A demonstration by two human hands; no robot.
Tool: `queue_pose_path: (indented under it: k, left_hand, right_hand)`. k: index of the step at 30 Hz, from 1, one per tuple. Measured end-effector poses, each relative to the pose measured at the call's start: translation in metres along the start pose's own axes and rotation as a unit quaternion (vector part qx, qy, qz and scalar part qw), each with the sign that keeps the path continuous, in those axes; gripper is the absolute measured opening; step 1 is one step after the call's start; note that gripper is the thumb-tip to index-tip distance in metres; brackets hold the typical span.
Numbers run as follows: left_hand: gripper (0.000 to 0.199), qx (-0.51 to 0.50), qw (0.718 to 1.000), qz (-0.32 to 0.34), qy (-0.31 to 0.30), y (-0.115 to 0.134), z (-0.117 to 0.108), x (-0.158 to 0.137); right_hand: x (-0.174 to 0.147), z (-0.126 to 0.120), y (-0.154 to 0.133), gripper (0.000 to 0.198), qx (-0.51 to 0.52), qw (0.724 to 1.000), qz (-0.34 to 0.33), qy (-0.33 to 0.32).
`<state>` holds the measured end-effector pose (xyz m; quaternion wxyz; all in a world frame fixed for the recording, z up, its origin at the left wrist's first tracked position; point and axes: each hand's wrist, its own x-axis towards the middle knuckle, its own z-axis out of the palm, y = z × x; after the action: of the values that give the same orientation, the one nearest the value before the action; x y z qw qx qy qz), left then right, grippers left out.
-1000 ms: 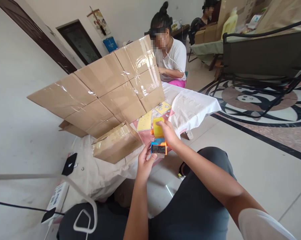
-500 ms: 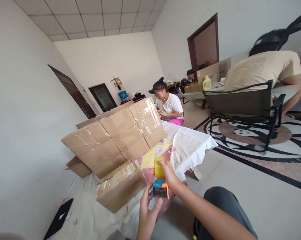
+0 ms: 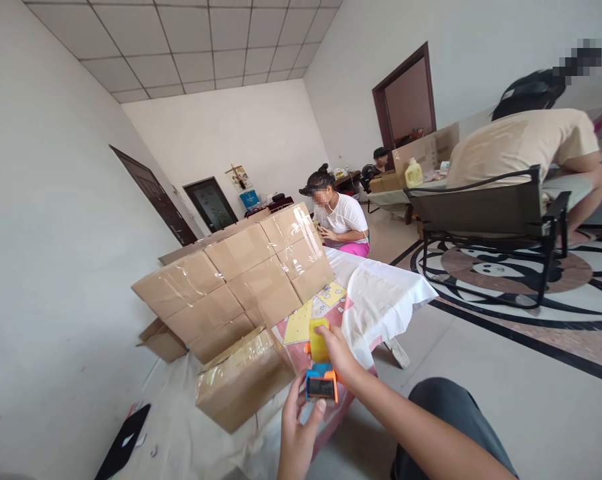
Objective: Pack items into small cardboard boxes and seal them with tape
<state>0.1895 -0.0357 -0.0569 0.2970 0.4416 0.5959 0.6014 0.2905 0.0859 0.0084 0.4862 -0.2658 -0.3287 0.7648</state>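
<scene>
1. Your left hand (image 3: 299,432) grips the blue-and-orange holder (image 3: 321,388), its thumb at the near edge and its fingers along the left side, probably to keep the piece steady with its dark panel facing you.
2. Your right hand (image 3: 339,348) grips the yellow part (image 3: 319,341) from the right; the thumb rests on it, but you cannot tell how the hidden fingers curl.
3. You seem to hold both by the near edge of the cloth-covered table (image 3: 381,287), likely for a clear view.
4. The cardboard partition (image 3: 251,267) at far left perhaps screens your place from the co-worker (image 3: 343,213).
5. The yellow part lies under your right thumb, just beyond the blue-and-orange holder, which sits between your left thumb and fingers; any join is unclear.
</scene>
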Motion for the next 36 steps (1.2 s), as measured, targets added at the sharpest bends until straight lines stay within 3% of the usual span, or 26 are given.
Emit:
queue_pose_path:
  k: [3, 8, 12, 20, 29, 36]
  left_hand:
    - [0.067, 0.004, 1.000, 0.003, 0.001, 0.000, 0.004, 0.000]
    - [0.071, 0.032, 0.999, 0.014, 0.007, -0.002, 0.001, -0.001]
    - [0.075, 0.033, 0.999, 0.002, -0.006, -0.003, -0.006, -0.002]
    - [0.070, 0.015, 1.000, 0.002, 0.008, -0.005, -0.005, -0.005]
    - [0.071, 0.021, 1.000, -0.009, 0.011, -0.003, -0.003, -0.002]
    - [0.071, 0.026, 0.999, 0.020, -0.006, 0.007, -0.001, -0.004]
  right_hand:
    - [0.002, -0.004, 0.003, 0.030, 0.011, 1.000, 0.000, 0.026]
    - [0.001, -0.004, 0.003, 0.026, 0.029, 1.000, 0.007, 0.005]
    - [-0.003, 0.002, 0.002, 0.026, -0.001, 1.000, -0.007, 0.026]
    - [-0.021, 0.016, -0.013, 0.022, 0.018, 0.999, 0.028, 0.014]
    - [-0.016, 0.010, -0.006, 0.023, 0.023, 1.000, 0.018, 0.008]
    - [-0.019, 0.009, -0.008, 0.023, 0.007, 1.000, 0.017, -0.004]
